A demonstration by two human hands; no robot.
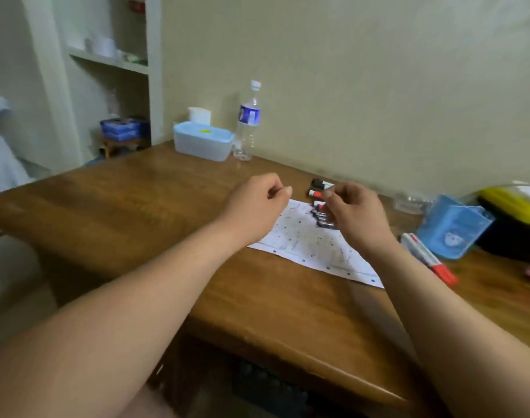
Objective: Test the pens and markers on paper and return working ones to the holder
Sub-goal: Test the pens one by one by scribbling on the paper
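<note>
On the wooden worktop (155,203), the left hand (254,203) hovers in a loose fist, nothing visibly held, just left of the spotted paper (306,239). Beyond it stand a tissue box (201,141) and a water bottle (248,122). The right hand (355,211) curls over a row of markers (321,206) at the paper's far edge; whether it grips one is unclear. Right of it lie two red-ended markers (428,257) beside a blue holder (452,227).

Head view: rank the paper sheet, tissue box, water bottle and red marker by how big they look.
1. Paper sheet, partly under the hands.
2. Tissue box.
3. Water bottle; it stands farther back, so its true size is unsure.
4. Red marker.
</note>
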